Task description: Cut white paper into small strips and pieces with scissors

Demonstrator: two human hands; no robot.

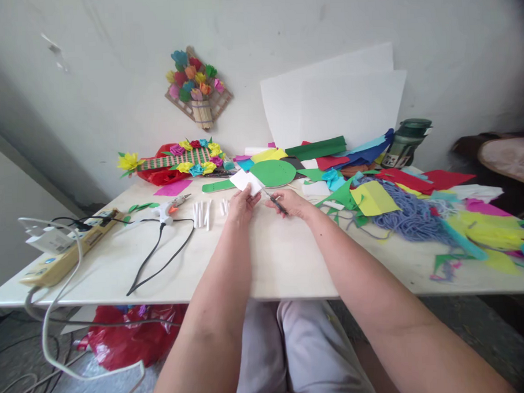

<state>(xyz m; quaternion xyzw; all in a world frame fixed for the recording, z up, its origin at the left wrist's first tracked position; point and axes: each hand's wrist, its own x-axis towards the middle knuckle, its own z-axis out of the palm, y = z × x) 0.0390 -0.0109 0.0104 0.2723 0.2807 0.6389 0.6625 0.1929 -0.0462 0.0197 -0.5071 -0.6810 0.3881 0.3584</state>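
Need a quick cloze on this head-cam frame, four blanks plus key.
The paper in the left hand is coloured ____.
The right hand holds a pair of ____.
The plastic bag below the table is coloured ____.
In the picture, the yarn lies to the ____ of both hands.

Missing words: white; scissors; red; right.

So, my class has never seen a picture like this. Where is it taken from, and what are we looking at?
There's no machine here: a person works bare-handed, and this one picture comes from a camera worn on the head, looking forward and down. The left hand holds white paper; the right hand holds scissors close to it. On the table, a glue gun and short white rolls lie left of the hands. A green oval lies just beyond them, and bluish yarn sits among coloured paper on the right.
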